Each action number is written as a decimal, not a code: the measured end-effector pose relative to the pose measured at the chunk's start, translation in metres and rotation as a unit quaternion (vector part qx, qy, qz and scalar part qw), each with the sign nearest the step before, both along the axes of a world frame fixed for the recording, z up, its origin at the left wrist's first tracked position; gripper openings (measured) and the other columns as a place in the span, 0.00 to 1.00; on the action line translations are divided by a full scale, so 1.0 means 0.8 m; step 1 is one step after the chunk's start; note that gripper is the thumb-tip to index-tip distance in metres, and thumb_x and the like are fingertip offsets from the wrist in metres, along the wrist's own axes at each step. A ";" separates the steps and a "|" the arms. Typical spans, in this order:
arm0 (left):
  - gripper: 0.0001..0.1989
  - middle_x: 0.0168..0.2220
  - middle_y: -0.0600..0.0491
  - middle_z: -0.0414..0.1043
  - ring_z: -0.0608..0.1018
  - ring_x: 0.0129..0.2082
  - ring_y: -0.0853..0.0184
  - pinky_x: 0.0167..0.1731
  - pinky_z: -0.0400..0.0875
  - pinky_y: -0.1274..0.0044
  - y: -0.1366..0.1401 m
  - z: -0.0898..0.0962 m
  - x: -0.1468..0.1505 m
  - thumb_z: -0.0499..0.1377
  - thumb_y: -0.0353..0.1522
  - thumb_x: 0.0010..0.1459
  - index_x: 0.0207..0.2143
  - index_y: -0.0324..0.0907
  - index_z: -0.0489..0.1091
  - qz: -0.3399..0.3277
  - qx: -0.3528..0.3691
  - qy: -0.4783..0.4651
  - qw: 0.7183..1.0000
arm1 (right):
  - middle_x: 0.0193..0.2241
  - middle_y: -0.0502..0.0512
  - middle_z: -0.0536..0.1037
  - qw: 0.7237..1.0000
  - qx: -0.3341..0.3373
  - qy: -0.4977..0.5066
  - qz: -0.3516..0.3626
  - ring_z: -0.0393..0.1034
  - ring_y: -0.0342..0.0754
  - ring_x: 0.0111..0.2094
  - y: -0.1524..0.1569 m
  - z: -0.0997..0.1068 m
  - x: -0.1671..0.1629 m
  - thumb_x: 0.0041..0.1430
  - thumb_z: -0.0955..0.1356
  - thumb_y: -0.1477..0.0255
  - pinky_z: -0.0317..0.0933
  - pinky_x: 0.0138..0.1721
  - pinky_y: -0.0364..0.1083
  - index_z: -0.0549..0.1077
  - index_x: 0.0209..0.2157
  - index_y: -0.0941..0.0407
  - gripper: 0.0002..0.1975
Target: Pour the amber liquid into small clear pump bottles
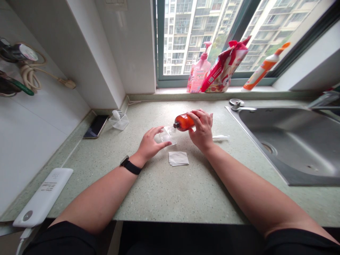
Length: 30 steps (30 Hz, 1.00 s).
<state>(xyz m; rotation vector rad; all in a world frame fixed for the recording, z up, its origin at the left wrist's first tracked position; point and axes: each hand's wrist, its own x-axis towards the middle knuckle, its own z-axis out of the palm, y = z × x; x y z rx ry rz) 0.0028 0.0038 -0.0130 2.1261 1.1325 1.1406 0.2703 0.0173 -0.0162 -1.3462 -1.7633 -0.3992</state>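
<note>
Gripping orange bottle [185, 122] tilted, right hand [201, 128] wraps its base, neck toward clear box [168, 136]; left hand [151, 142], half open, clamped round box; forearms [102, 194] angled inward.

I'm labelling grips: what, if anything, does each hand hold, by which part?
Right hand: amber cylindrical bottle, around its base end. Left hand: clear plastic container, by opposite sides.
</note>
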 end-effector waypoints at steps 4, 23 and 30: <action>0.37 0.53 0.46 0.81 0.83 0.54 0.54 0.59 0.77 0.58 0.001 0.000 0.000 0.77 0.47 0.55 0.62 0.47 0.73 0.000 -0.003 0.001 1.000 | 0.62 0.55 0.75 1.000 0.007 -0.002 0.000 0.63 0.64 0.70 0.000 0.000 0.000 0.58 0.67 0.84 0.42 0.76 0.76 0.69 0.66 0.39 0.39; 0.37 0.53 0.46 0.81 0.83 0.53 0.54 0.58 0.77 0.57 0.003 -0.005 -0.002 0.76 0.49 0.56 0.63 0.48 0.72 -0.006 0.000 -0.001 1.000 | 0.62 0.56 0.73 1.000 0.004 -0.008 -0.004 0.62 0.64 0.70 0.003 -0.004 0.002 0.58 0.67 0.83 0.43 0.75 0.77 0.68 0.67 0.39 0.39; 0.37 0.53 0.46 0.81 0.83 0.53 0.54 0.58 0.77 0.57 0.002 -0.005 -0.002 0.76 0.49 0.56 0.63 0.47 0.72 -0.007 0.001 -0.002 1.000 | 0.62 0.56 0.73 1.000 0.005 -0.001 0.003 0.62 0.64 0.71 0.003 -0.004 0.002 0.57 0.66 0.84 0.45 0.75 0.76 0.68 0.67 0.39 0.40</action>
